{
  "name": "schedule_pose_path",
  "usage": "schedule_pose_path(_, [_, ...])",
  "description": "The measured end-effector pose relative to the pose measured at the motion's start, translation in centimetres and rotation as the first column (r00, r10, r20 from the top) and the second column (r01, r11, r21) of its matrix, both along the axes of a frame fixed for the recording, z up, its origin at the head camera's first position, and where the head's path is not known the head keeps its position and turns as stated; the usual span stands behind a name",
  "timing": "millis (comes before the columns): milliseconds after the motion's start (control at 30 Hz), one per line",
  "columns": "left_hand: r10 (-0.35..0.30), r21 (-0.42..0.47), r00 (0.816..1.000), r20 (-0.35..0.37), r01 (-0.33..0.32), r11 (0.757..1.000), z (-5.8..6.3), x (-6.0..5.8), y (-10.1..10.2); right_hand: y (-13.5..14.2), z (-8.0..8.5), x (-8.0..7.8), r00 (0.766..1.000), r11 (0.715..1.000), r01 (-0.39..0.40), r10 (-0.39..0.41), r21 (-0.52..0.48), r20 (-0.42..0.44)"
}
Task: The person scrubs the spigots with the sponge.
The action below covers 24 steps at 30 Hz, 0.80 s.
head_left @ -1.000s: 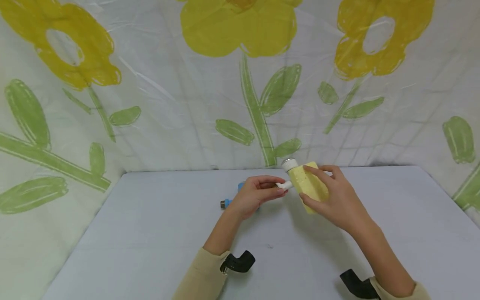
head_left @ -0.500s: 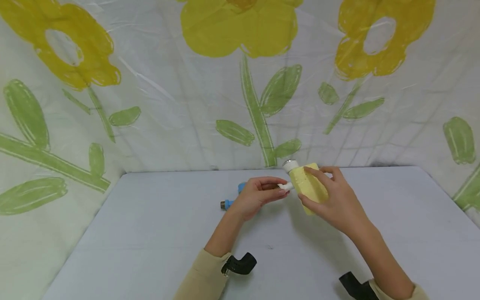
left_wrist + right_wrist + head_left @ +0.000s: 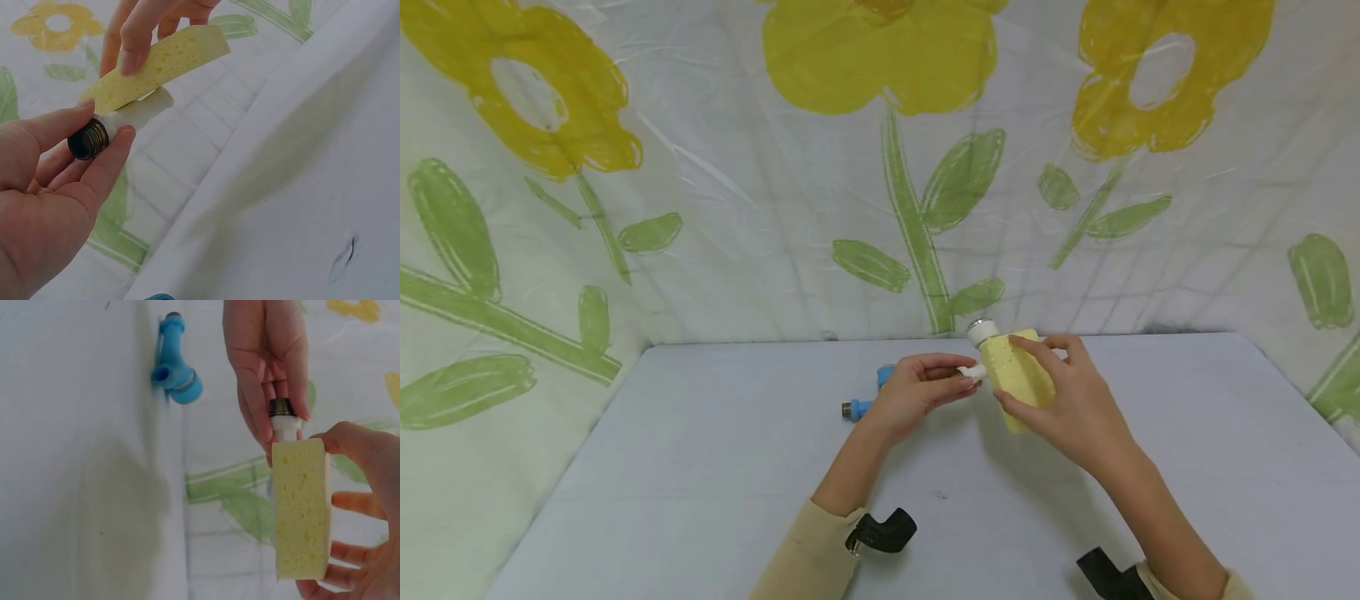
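My left hand [image 3: 913,398] pinches a white plastic faucet [image 3: 976,372] by its inlet end, thumb on one side and fingers on the other. The brass-coloured threaded end [image 3: 87,140] points back toward the palm in the left wrist view. My right hand [image 3: 1075,404] grips a yellow sponge [image 3: 301,509] between thumb and fingers, laid along the faucet's body and hiding much of it. Past the sponge's upper end shows the faucet's white knob [image 3: 982,331] with a silver top. Both hands are raised above the white table.
A blue plastic faucet [image 3: 178,359] lies on the table, partly behind my left hand in the head view. The white tabletop [image 3: 700,450] ends at a sheet [image 3: 737,208] printed with yellow flowers. A black curved mount [image 3: 887,531] sticks out at the left cuff.
Both hands stay nearly in place, with the sponge shifting very slightly downward against the faucet. The left forearm has drifted a little to the right.
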<state>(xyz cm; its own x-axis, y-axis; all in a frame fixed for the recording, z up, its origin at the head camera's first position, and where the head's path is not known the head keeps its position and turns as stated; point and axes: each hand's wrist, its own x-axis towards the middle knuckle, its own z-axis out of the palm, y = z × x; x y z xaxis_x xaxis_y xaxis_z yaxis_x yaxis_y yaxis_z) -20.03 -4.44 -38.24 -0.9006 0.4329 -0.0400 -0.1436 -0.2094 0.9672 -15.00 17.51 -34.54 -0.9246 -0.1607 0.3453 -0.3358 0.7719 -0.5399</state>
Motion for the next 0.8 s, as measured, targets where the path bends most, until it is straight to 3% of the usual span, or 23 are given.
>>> schedule_pose_path(300, [0.027,0.064,0.999,0.021,-0.029,0.998,0.09,0.04,0.04,-0.45,-0.14,0.2,0.999,0.999,-0.044,0.044,-0.006,0.002])
schedule_pose_path(800, [0.001,0.034,1.0,0.008,-0.001,0.999,0.25,0.07,-0.04,-0.31,-0.33,0.04,0.996,0.996,-0.086,0.086,-0.024,-0.021])
